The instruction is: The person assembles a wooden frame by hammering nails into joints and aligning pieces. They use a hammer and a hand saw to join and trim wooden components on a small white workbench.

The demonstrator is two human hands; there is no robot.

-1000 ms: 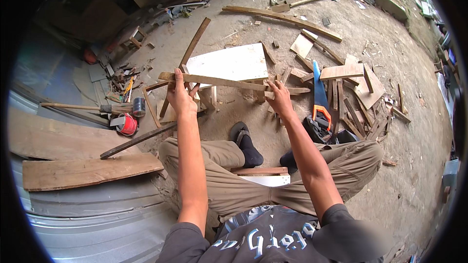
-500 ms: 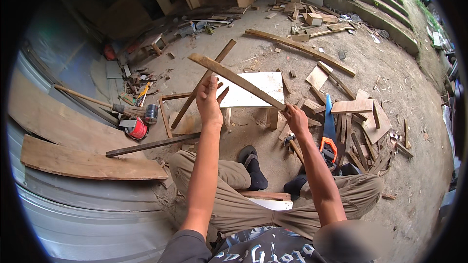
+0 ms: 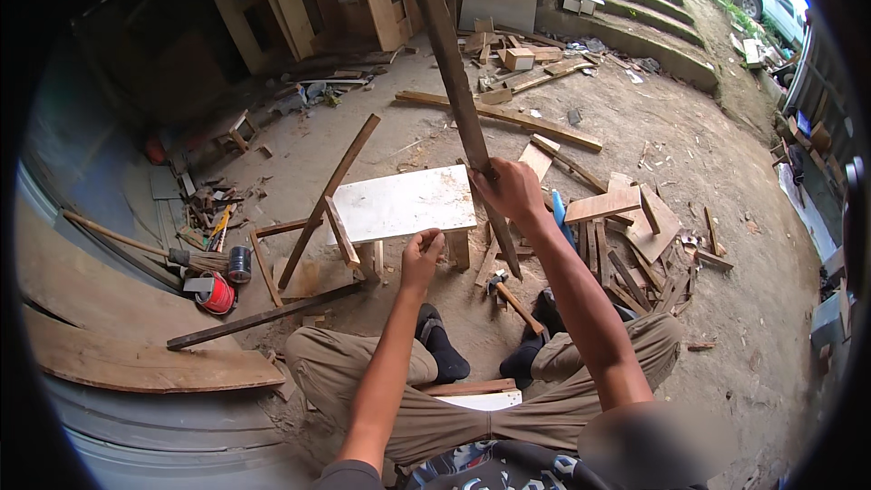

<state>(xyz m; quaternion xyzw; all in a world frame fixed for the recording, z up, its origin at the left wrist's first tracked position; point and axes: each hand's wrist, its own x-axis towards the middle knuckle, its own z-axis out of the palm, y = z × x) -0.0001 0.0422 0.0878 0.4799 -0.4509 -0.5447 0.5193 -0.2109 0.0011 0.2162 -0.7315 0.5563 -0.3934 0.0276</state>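
Note:
My right hand [image 3: 508,189] is wrapped round a long, dark wooden strip [image 3: 451,54], which stands steeply tilted, its top running out past the upper edge of view. Below the hand the strip's lower end comes down beside a low stool with a white top [image 3: 404,204]. At the stool's front edge is my left hand [image 3: 422,259], fingers curled in; whether something small is in them is hidden. Another wooden strip [image 3: 331,195] leans by the stool's left side. A hammer [image 3: 520,307] lies near my right foot. The blue saw blade [image 3: 561,213] is mostly hidden behind my right forearm.
Wood offcuts [image 3: 626,254] lie piled at the right, and a long beam [image 3: 508,118] crosses the ground beyond the stool. At the left are a red bucket [image 3: 216,294], a dark can [image 3: 239,265], a broom [image 3: 195,259] and a wide plank [image 3: 145,361].
My right hand has swung the strip from slanting across both hands to steeply upright. My left hand has left the strip, come down to the stool's front edge and curled. The view has shifted right.

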